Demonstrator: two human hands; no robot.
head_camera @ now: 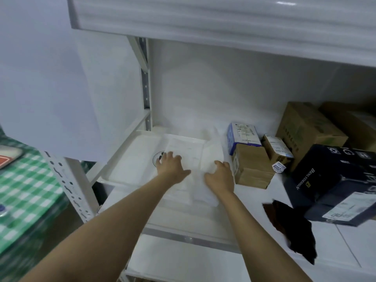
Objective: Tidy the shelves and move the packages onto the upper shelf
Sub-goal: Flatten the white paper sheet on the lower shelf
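A flat white plastic package (189, 151) with a paper label lies on the lower shelf (130, 159), left of centre. My left hand (171, 165) rests on its near left part, fingers spread over a round dark logo. At its right side my right hand (220, 176) presses on a second soft white bag (207, 192). Whether either hand grips is unclear. The upper shelf's white front edge (203, 17) runs across the top of the view.
Right of my hands stand small brown cartons (252, 165), a blue-and-white box (242, 135), a large brown carton (305, 129) and a black box (333, 180). A dark cloth (293, 233) hangs over the shelf front. A green checked surface (26, 190) lies at far left.
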